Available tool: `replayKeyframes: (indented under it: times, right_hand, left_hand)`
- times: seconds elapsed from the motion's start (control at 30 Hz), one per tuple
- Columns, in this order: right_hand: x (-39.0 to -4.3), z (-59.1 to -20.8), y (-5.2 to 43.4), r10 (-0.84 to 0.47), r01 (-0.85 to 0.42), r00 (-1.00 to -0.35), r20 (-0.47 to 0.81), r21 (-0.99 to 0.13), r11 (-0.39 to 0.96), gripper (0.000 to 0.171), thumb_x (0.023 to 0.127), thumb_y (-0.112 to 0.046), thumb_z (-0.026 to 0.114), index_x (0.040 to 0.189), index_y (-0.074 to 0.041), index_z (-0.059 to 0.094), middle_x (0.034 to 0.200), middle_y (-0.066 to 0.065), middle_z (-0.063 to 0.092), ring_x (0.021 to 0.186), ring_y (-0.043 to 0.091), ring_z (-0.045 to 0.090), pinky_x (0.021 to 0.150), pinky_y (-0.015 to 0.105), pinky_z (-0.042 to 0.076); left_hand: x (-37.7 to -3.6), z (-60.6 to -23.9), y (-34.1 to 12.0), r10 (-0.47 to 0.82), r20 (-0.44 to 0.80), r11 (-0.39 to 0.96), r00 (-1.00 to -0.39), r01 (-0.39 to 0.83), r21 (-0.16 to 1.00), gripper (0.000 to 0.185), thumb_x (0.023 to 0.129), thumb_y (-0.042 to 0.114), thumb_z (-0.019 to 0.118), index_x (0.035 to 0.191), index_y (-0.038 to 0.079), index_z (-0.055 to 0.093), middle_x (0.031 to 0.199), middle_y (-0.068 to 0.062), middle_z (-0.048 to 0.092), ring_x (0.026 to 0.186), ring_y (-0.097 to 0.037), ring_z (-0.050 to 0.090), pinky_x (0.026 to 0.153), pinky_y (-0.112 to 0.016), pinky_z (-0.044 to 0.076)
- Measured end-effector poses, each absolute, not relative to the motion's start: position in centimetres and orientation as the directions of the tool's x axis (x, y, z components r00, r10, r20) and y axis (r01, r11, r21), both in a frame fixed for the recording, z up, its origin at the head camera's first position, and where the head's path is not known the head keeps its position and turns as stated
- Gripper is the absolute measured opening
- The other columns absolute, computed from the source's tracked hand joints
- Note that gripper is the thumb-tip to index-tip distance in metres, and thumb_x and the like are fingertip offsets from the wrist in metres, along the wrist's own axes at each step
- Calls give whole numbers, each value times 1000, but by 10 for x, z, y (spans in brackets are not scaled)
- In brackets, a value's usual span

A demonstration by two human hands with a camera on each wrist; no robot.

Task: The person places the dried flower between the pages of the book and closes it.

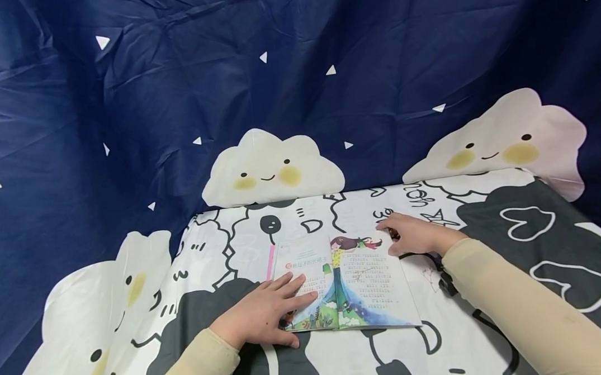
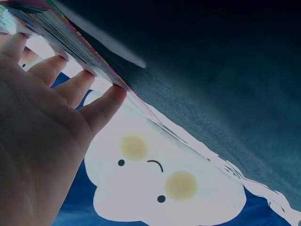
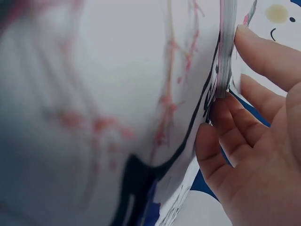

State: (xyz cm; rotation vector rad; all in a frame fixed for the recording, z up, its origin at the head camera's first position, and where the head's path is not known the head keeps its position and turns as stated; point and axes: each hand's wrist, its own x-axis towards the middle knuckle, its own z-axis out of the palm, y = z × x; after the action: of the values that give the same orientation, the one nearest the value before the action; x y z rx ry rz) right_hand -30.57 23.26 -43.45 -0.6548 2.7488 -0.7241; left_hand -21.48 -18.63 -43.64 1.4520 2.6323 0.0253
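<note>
An open picture book (image 1: 367,279) lies on the patterned sheet, with printed text and a figure with long dark hair across its pages. My left hand (image 1: 270,309) rests with spread fingers on the lower part of its left page. In the left wrist view the fingertips of that left hand (image 2: 51,108) press along the book (image 2: 70,40). My right hand (image 1: 413,235) is at the top right corner of the right page. In the right wrist view its thumb touches the page side, while the other fingers of the right hand (image 3: 258,122) bend around the corner of the book (image 3: 226,52).
The sheet (image 1: 467,325) has black, white and grey cartoon drawings. White cloud-shaped cushions (image 1: 274,166) stand along its back, with more at the right (image 1: 510,139) and left (image 1: 99,308). Behind them hangs a dark blue cloth (image 1: 296,87) with white triangles.
</note>
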Motion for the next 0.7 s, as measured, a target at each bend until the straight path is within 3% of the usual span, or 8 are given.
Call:
replayKeyframes:
  times: [0.1, 0.23, 0.37, 0.47, 0.57, 0.63, 0.7]
  right_hand:
    - [-306, -435, 232, -448, -333, -889, -95, -538, 774, 48, 90, -14, 76, 133, -3, 57, 111, 7, 56, 95, 23, 50, 81, 43, 41]
    - [-305, -435, 231, -430, -332, -900, -72, -525, 784, 19, 94, -18, 73, 102, -8, 59, 90, 5, 53, 79, 20, 48, 70, 39, 39]
    - [-304, -435, 230, -450, -397, -893, -12, -450, 800, 24, 98, -19, 69, 80, -14, 53, 89, 4, 50, 74, 18, 47, 65, 36, 38]
    - [-302, -433, 228, -461, -431, -887, 24, -404, 807, 24, 101, -20, 63, 78, -16, 56, 104, 7, 54, 87, 21, 54, 73, 39, 43]
    - [-301, -432, 228, -454, -435, -890, 48, -391, 811, 19, 104, -21, 58, 87, -15, 67, 119, 12, 56, 105, 28, 58, 86, 45, 47]
    - [-300, -431, 228, -444, -427, -894, 53, -400, 811, 20, 104, -22, 56, 92, -15, 71, 122, 12, 57, 111, 31, 59, 89, 49, 47]
    - [-299, -430, 228, -438, -417, -898, 48, -411, 811, 23, 105, -22, 56, 90, -16, 71, 117, 10, 58, 105, 29, 59, 85, 47, 48]
  left_hand:
    - [-215, -437, -186, 845, -107, 532, -524, 843, 81, 93, 83, 75, 61, 161, 39, 26, 167, -7, 21, 151, -37, 22, 110, -62, 34]
    - [-215, -438, -187, 847, -109, 530, -521, 844, 82, 93, 83, 75, 60, 161, 39, 26, 167, -6, 21, 151, -37, 22, 109, -62, 35]
    - [-215, -439, -188, 845, -116, 532, -522, 842, 84, 93, 83, 76, 60, 161, 39, 25, 167, -6, 21, 151, -36, 22, 109, -61, 35]
    - [-216, -439, -188, 846, -112, 531, -521, 844, 81, 93, 83, 75, 60, 161, 40, 25, 167, -6, 21, 151, -36, 21, 110, -61, 35]
    - [-217, -439, -187, 848, -105, 528, -519, 846, 80, 93, 83, 75, 61, 161, 40, 24, 168, -6, 20, 151, -37, 21, 110, -61, 34]
    - [-217, -440, -187, 848, -105, 527, -519, 846, 81, 93, 84, 75, 61, 161, 40, 24, 168, -6, 20, 151, -37, 21, 110, -62, 34]
    - [-217, -440, -188, 848, -109, 528, -519, 845, 84, 93, 84, 75, 61, 161, 40, 24, 168, -6, 20, 151, -37, 21, 110, -62, 34]
